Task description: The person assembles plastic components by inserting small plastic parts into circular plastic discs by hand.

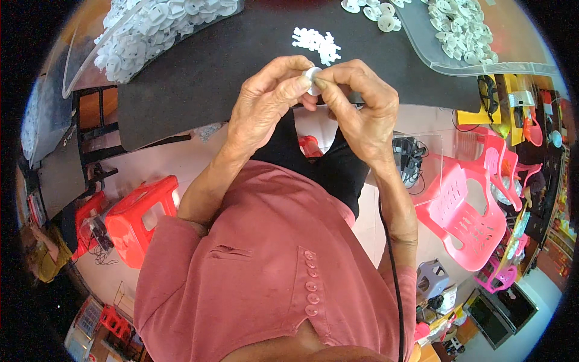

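Observation:
Above the near edge of the dark table [199, 90], both my hands meet at one small round white plastic piece [313, 81]. My left hand [265, 99] pinches its left side between thumb and fingers. From the other side, the thumb and forefinger of my right hand [362, 102] close on it; whether a smaller part sits between those fingertips is hidden. Just beyond my fingers lies a small heap of tiny white plastic parts [317, 42] on the tabletop.
A clear bin of white discs [145, 36] stands at the far left. At the far right is a clear tray [425, 51] with more round white pieces [461, 30]; several loose discs [380, 12] lie beside it. Red stools [136, 220] and a pink chair [464, 217] stand on the floor.

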Motion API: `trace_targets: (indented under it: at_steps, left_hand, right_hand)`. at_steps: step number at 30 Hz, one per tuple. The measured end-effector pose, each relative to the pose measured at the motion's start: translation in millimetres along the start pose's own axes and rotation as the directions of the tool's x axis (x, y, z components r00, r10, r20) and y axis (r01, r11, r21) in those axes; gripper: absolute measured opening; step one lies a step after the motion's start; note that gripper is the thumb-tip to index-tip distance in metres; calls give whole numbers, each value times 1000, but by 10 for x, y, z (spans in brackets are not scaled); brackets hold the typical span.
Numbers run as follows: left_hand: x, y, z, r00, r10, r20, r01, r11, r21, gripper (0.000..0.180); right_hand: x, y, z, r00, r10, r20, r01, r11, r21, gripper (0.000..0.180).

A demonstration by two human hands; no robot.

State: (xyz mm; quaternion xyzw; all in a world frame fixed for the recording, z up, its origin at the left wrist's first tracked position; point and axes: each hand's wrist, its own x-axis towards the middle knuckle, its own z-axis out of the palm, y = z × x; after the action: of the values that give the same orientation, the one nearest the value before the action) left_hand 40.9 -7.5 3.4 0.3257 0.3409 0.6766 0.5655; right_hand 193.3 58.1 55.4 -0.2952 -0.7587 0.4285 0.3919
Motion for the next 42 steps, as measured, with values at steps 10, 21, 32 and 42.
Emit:
trace_targets:
  at_steps: [10,21,32,42]
  left_hand:
    - [26,1,-26,997,-29,65,38,988,-151,27]
    - [28,-3,3,1000,-28,-12,26,994,-106,28]
    - [37,-13,5,1000,-8,6,9,992,-122,27]
    - [38,-4,6,1000,-27,14,28,996,-86,27]
  right_hand:
    - [31,97,2,1000,14,-2,-14,1000,28,7]
    - [87,111,48,983,-181,-14,177,971,-162,8]
    - [41,237,-27,988,149,30,-152,970,190,8]
    - [78,239,22,1000,-15,11,15,1000,12,8]
